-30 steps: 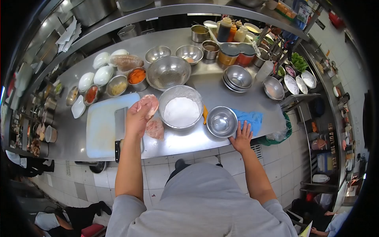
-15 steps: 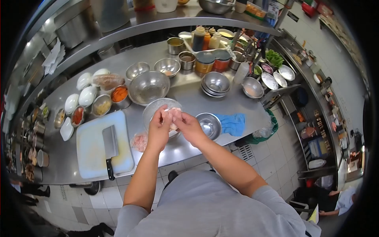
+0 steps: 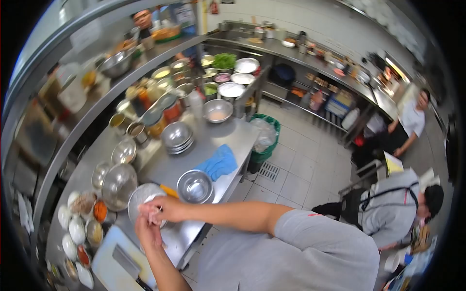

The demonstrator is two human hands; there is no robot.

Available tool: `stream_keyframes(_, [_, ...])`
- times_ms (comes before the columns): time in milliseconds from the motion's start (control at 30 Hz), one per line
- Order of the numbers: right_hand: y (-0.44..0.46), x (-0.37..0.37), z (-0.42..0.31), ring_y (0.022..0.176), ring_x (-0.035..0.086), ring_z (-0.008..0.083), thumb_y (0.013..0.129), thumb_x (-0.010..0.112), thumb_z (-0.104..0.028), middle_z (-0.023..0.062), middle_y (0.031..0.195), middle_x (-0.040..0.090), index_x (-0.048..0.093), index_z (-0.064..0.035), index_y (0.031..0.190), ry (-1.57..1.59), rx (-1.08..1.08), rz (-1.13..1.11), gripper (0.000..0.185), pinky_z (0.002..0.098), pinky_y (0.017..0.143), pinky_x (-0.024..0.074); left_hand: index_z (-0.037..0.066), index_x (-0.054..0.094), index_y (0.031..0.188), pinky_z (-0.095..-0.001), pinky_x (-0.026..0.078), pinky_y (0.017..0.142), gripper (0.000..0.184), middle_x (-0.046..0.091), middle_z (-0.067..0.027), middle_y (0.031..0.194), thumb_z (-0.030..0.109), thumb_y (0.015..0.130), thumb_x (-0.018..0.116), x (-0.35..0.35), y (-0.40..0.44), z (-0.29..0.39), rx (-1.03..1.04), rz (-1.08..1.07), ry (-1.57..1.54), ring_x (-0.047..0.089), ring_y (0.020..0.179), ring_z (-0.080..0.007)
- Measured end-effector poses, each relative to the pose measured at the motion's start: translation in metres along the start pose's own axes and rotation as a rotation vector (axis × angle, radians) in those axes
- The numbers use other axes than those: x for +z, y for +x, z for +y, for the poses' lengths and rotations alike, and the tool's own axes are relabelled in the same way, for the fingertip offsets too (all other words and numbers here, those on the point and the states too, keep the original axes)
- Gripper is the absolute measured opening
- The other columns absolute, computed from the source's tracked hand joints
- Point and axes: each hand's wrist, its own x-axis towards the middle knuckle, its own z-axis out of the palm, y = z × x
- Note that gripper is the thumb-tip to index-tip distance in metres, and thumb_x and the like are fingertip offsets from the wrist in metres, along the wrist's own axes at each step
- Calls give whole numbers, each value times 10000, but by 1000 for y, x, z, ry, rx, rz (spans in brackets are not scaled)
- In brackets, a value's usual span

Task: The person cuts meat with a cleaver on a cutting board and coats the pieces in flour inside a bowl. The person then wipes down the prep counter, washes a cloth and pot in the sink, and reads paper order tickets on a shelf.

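Observation:
A pale pink piece of raw meat (image 3: 149, 209) is pinched between my hands, over the edge of a bowl with whitish contents (image 3: 138, 198). My left hand (image 3: 148, 232) grips it from below, fingers closed. From the right, my right hand (image 3: 169, 209) closes on it too; the fingertips are partly blurred. An orange handle (image 3: 169, 190) shows just behind my right hand. Beside it stands a steel bowl (image 3: 195, 186). A knife (image 3: 127, 262) lies on the white cutting board (image 3: 104, 257), to the left of my left hand.
A blue cloth (image 3: 218, 162) lies near the counter's right edge. Stacked steel bowls (image 3: 177, 137), a large steel bowl (image 3: 119, 186) and a bowl of orange food (image 3: 100, 210) stand behind. A green-lined bin (image 3: 264, 140) is beside the counter. Two people are at right, another behind the shelf.
The view has swung to the right, bringing more floor and people in. My hands still hold the meat near the whitish bowl. The orange handle now shows.

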Motion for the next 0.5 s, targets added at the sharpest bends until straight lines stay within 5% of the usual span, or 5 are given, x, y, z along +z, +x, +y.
stream_keyframes(133, [-11, -5, -10, 1036, 734, 304, 918, 701, -84, 176, 1171, 730, 673, -70, 1371, -59, 36, 109, 455, 386, 927, 574, 50, 656, 1070, -268, 508, 701, 78, 692, -58, 1006, 69, 995, 645, 8, 3, -18, 68, -27, 42, 633, 834, -132])
stream_keyframes(233, [-18, -19, -23, 1054, 730, 316, 948, 663, -113, 184, 1142, 745, 673, -61, 1365, 172, 203, -18, 421, 404, 958, 561, 63, 641, 1090, -267, 506, 729, 93, 686, -53, 1026, 84, 1000, 648, 15, -6, -17, -44, -49, 51, 628, 854, -129])
stream_keyframes(300, [-20, -16, -20, 1054, 733, 308, 970, 636, -131, 194, 1104, 756, 664, -45, 1368, 114, 167, 24, 408, 406, 944, 563, 53, 638, 1180, -280, 545, 783, 176, 702, -69, 1080, 125, 1020, 653, 2, -3, -18, -82, -241, 58, 668, 916, -150])
stream_keyframes(500, [-29, -5, 0, 1125, 668, 369, 970, 720, -239, 188, 1177, 693, 658, -44, 1300, 2, 35, 315, 389, 456, 952, 541, -16, 580, 1373, -364, 584, 980, 381, 673, -131, 1286, 224, 1079, 618, -23, 12, -35, -145, -53, -15, 681, 1173, -215])
